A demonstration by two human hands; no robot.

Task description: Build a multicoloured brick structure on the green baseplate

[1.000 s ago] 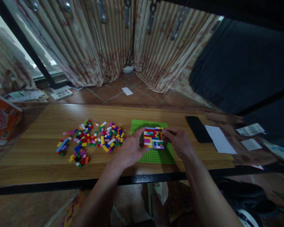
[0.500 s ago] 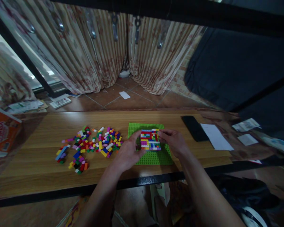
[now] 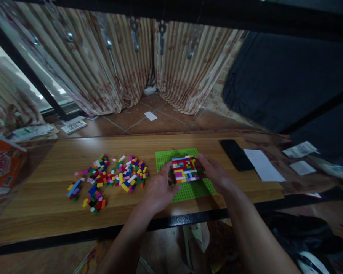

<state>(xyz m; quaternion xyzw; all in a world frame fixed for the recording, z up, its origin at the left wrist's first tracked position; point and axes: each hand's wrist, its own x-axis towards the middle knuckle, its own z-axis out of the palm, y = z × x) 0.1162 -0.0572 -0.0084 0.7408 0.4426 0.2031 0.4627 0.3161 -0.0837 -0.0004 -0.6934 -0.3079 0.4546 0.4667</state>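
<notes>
A block of many-coloured toy building bricks (image 3: 185,169) sits over the middle of a green studded baseplate (image 3: 188,194). My left hand (image 3: 159,188) grips the block's left side, its thumb near the front left corner and its fingers along the left edge. On the opposite side, my right hand (image 3: 214,173) has its fingers curled against the right edge of the block. I cannot tell whether the block is pressed onto the baseplate or held just above it. A pile of loose coloured bricks (image 3: 125,175) lies to the left of the baseplate.
The wooden table (image 3: 45,205) has a dark front edge. A black phone-like slab (image 3: 236,155) and a white sheet of paper (image 3: 264,165) lie on the right. An orange and white box (image 3: 2,163) stands beyond the left end. A dark bar crosses overhead.
The brick block has shifted slightly right and tilted, and the baseplate has turned a little. My right fingers have moved from the block's back right corner to its right side.
</notes>
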